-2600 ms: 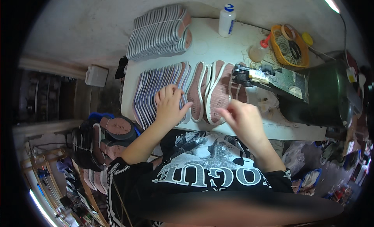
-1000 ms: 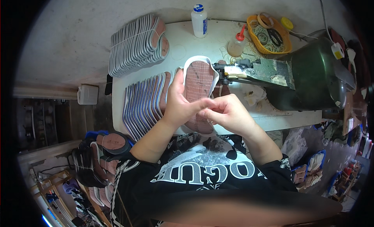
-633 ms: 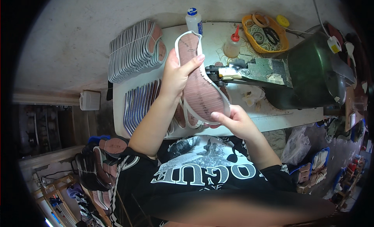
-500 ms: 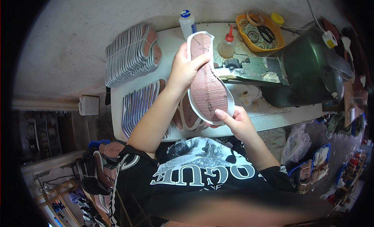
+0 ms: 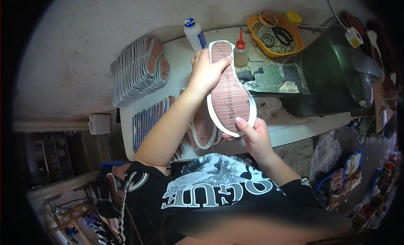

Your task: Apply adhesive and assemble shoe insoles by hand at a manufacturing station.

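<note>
A shoe insole (image 5: 230, 95) with a pinkish-brown, line-patterned face and a white rim is held up over the table between both hands. My left hand (image 5: 207, 71) is closed round its narrow end, the thumb lying across the face. At the wide end, my right hand (image 5: 256, 135) pinches the near edge, thumb on top and fingers underneath. Partly hidden beneath my left forearm and the held piece, more pinkish insoles (image 5: 204, 129) lie on the white table (image 5: 290, 123).
Tied insoles form a stack (image 5: 136, 70) at the far left, with a blue-edged row (image 5: 149, 118) nearer. Behind stand a white bottle (image 5: 194, 35) and a red-tipped glue bottle (image 5: 241, 53). A yellow basket (image 5: 269, 47) holds cords and rings. A dark green machine (image 5: 332, 76) occupies the right.
The insole has turned slightly, its narrow end swinging right, and its face shows more squarely. Both hands keep their hold. The whole view has shifted a little.
</note>
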Demonstrator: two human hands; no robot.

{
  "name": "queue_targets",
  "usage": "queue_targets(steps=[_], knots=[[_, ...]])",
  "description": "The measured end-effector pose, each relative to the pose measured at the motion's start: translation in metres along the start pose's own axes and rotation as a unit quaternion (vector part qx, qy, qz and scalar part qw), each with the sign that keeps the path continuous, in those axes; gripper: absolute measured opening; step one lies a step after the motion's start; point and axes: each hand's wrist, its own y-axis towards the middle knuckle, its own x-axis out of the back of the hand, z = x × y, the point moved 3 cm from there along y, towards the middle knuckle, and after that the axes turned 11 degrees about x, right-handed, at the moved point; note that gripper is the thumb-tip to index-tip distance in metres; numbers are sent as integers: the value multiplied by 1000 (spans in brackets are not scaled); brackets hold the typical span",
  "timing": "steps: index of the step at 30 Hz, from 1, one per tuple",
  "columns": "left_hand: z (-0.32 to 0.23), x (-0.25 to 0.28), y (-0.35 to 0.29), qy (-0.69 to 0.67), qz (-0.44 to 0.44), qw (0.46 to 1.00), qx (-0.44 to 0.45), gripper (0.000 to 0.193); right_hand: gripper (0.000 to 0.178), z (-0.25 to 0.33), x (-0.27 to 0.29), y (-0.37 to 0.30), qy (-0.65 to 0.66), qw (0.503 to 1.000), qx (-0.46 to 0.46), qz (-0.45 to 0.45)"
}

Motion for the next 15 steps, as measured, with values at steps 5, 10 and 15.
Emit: queue_targets(steps=[5,10,15], knots=[[-6,4,13,92,15,996,10,59,31,-3,-6,9,39,998,5,-43],[-14,15,13,188,-72,976,-80,73,30,0,-12,21,65,996,25,-58],[-40,30,15,204,341,864,-310,53,27,9,-18,36,74,995,32,-60]])
